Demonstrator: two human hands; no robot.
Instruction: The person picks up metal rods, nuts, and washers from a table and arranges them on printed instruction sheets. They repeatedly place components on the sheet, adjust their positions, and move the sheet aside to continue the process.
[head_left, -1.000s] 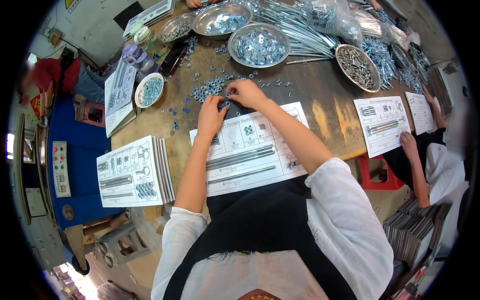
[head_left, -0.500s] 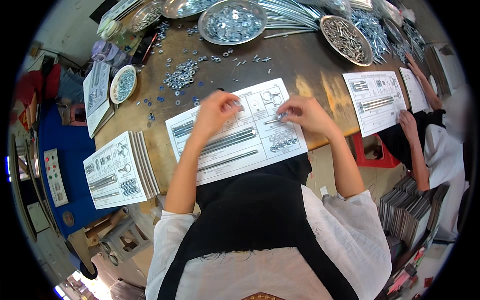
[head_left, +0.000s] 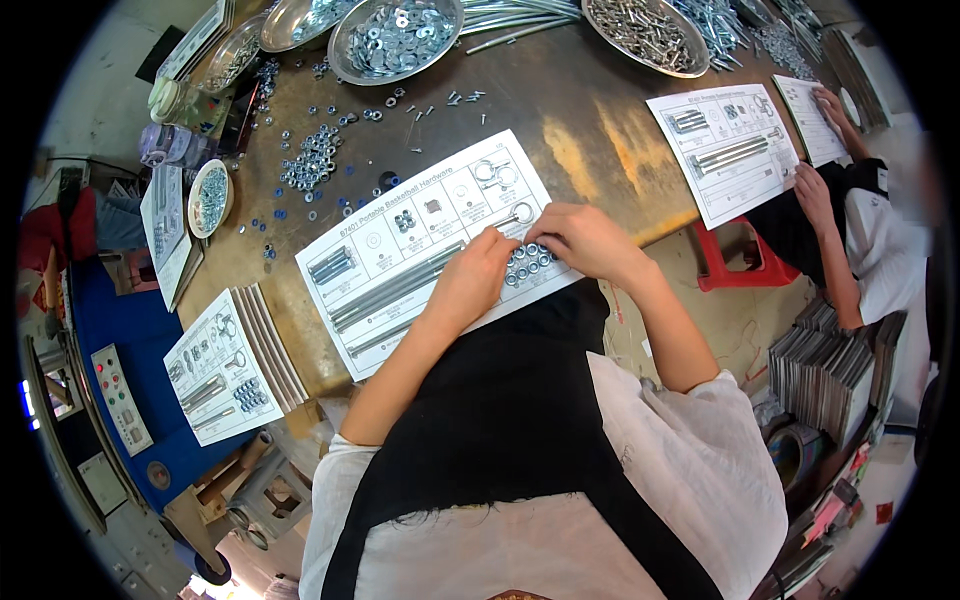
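A white printed parts sheet (head_left: 425, 232) lies tilted at the table's near edge. It shows bolts, long rods, an eye bolt and rows of nuts. My left hand (head_left: 478, 275) rests on its lower right, fingers bent and tips drawn together beside the nut rows (head_left: 528, 262). Close by on the right, my right hand (head_left: 585, 240) has thumb and fingers pinched over the top of those rows. The fingertips of both hands nearly meet. What they hold, if anything, is too small to make out. Whether these nuts are printed or real, I cannot tell.
Loose nuts (head_left: 312, 160) lie left of centre. A bowl of washers (head_left: 395, 40) and a bowl of bolts (head_left: 645, 35) stand at the back. Stacked cards (head_left: 225, 365) stand left. At right, another person's hand (head_left: 812, 190) is by a second sheet (head_left: 720, 155).
My hands have come down and together over the nut rows; before, they were apart above the sheet, the right pinching small metal pieces. The view has turned, so the sheet appears further left and more tilted.
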